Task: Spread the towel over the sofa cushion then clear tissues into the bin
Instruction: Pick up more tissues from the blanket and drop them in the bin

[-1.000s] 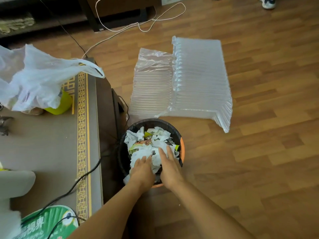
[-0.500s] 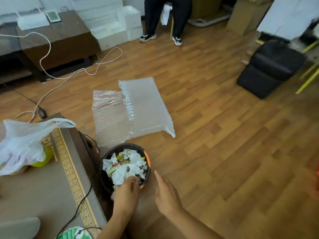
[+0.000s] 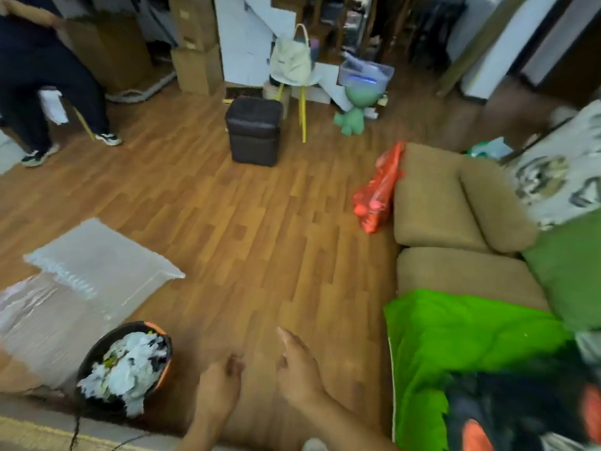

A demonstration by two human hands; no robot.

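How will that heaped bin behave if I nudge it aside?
The bin probably slides easily: small, and filled mostly with tissues, so likely light. The tissues are heaped above the rim, so loose pieces may spill out.

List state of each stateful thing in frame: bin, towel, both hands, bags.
bin: upright, heaped with tissues above the rim
green towel: spread over the sofa cushion's front
left hand: empty, fingers curled, clear of the bin
right hand: empty, open, over bare floor
red plastic bag: slumped against the sofa's end
cream bag: sitting on a chair
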